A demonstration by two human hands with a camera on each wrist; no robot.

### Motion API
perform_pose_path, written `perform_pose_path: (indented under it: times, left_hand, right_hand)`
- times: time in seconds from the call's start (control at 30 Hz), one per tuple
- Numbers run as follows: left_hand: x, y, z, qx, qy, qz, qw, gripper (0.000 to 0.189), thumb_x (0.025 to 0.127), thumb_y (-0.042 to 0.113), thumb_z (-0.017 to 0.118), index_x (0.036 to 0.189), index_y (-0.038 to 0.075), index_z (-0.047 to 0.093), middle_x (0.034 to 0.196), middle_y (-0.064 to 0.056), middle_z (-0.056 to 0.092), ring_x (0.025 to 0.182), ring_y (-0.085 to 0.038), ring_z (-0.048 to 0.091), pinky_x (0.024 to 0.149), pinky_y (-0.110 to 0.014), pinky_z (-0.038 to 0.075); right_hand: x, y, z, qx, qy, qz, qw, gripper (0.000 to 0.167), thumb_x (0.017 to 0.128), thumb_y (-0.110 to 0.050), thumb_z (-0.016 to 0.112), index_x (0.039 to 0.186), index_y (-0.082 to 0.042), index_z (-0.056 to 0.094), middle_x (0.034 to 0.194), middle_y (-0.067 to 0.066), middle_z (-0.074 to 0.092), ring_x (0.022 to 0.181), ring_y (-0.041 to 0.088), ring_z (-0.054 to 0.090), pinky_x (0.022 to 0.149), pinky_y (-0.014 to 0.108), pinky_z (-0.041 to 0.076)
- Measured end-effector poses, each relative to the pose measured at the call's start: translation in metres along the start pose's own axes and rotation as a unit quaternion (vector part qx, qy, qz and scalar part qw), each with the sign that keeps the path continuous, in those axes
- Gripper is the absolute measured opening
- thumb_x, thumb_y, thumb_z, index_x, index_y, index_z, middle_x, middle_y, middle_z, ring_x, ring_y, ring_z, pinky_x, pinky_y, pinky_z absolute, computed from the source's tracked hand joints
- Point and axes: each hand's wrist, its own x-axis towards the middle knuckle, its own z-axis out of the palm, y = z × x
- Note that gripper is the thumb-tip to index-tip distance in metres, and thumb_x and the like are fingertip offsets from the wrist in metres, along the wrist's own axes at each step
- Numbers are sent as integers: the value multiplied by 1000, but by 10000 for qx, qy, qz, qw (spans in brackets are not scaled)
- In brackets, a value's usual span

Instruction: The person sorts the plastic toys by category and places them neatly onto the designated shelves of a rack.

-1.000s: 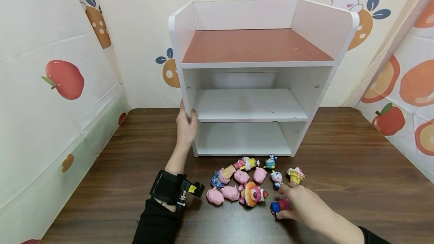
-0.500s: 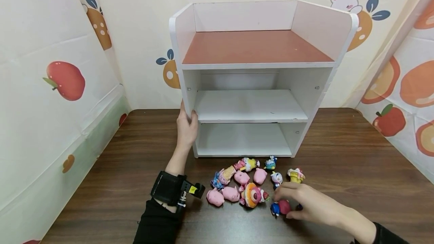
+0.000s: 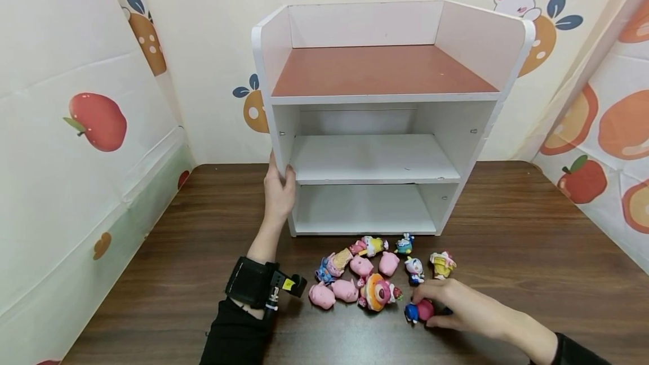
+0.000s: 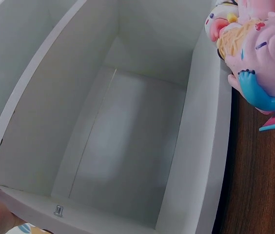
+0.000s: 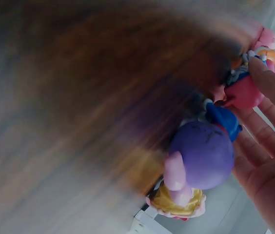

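Observation:
My left hand (image 3: 279, 196) grips the left side panel of a white shelf unit (image 3: 385, 180); its fingers go behind the panel, the thumb in front. My right hand (image 3: 458, 303) curves low over the table around a red-and-blue figurine (image 3: 425, 309), thumb and fingers on either side of it. In the right wrist view the thumb overlaps this pinkish-red figurine (image 5: 245, 93). A purple-headed figurine (image 5: 202, 155) stands closer to the palm there. Whether the fingers pinch either figurine, I cannot tell. Just beyond the hand is a yellow figurine (image 3: 442, 264).
Left of my right hand, several small toys lie grouped before the shelf: pink pigs (image 3: 321, 295), a bear in an orange ring (image 3: 376, 292), and a white-and-blue figurine (image 3: 414, 270). Patterned sheets (image 3: 96, 213) enclose the brown table (image 3: 218, 224) at the back and sides.
My right hand has shifted slightly right, uncovering more of the red-and-blue figurine, which stays at nearly the same spot. My left hand keeps its grip on the shelf panel.

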Motion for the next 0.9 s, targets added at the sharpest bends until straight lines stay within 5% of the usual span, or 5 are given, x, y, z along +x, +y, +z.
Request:
perform_pose_path:
  times: [0.33,0.7,0.9]
  left_hand:
    - [0,-1,0,0,23,28,10000,53,93,-2,37,145,-2,27,143,-25,39,131,-37,38,103,-58,32]
    - [0,0,-1,13,26,-8,10000,53,93,-2,37,145,-2,28,142,-24,40,129,-38,40,101,-60,33]
    - [0,0,0,-4,34,11,10000,53,93,-2,37,145,-2,27,142,-24,40,130,-38,38,102,-60,32]
  right_hand:
    - [3,-2,-1,-149,-25,207,9997,29,71,-4,77,93,-15,61,86,-12,55,77,-6,47,62,7,38]
    - [12,-12,-16,-474,-572,1180,9902,18,76,-13,74,92,-14,66,87,-9,56,72,-6,45,56,14,41]
    - [20,-15,-17,-634,-711,1356,9862,15,78,-16,73,91,-11,69,86,-8,57,72,-6,45,58,16,43]
